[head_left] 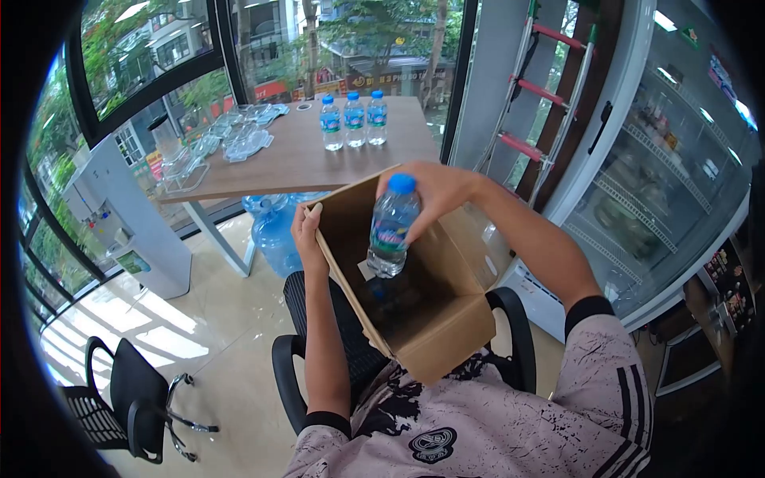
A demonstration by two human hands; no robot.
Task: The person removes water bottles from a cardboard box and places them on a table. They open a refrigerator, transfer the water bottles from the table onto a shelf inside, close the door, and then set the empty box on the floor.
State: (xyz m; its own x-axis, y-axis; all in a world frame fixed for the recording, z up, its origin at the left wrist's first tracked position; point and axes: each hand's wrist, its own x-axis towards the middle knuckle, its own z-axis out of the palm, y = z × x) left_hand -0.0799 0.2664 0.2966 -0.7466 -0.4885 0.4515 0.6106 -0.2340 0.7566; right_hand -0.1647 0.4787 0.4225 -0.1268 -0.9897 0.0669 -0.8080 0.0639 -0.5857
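A small water bottle [389, 231] with a blue cap is in the grip of my right hand [438, 195], upright over the opening of a cardboard box [446, 338]. The box rests in front of my body, tilted so its inside faces me. Fingers of my left hand [309, 235] are closed on the box's left edge. Deep in the box's shadow there is a dark blue cap [379, 291]. Three similar water bottles [353, 119] stand in a row on the wooden table [295, 163] beyond the box.
Clear plastic containers [239, 135] lie on the table's left part. Large blue water jugs [275, 235] stand beneath it. A water dispenser [131, 223] and an office chair [139, 390] are at the left. To the right are a ladder [542, 92] and a glass-door fridge [637, 175].
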